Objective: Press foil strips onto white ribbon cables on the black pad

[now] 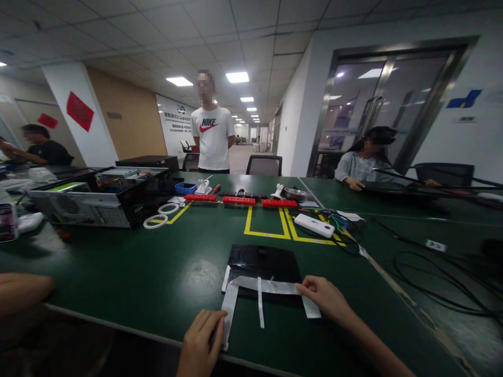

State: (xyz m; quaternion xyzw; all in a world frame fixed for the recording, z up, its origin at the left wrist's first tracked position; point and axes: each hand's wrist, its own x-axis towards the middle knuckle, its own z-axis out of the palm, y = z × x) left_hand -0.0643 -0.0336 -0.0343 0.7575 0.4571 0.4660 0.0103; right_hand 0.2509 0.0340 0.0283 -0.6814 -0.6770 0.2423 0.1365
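A flat black panel point(264, 262) lies on the green table point(157, 272) close to the near edge. Grey-white ribbon strips point(262, 286) lie across its front, with ends running off left and right. My left hand point(202, 340) pinches the lower end of the left strip point(228, 309) at the table edge. My right hand point(324, 297) presses its fingertips on the right end of the horizontal strip, fingers curled. A short thin strip point(260, 309) hangs down between my hands.
An open computer case point(98, 201) stands at the left with two white tape rolls point(162, 214) beside it. Red blocks point(239, 200), a blue tray point(185, 187), a metal bowl point(296, 193), a white device point(314, 225) and cables point(432, 272) lie beyond. One person stands, others sit.
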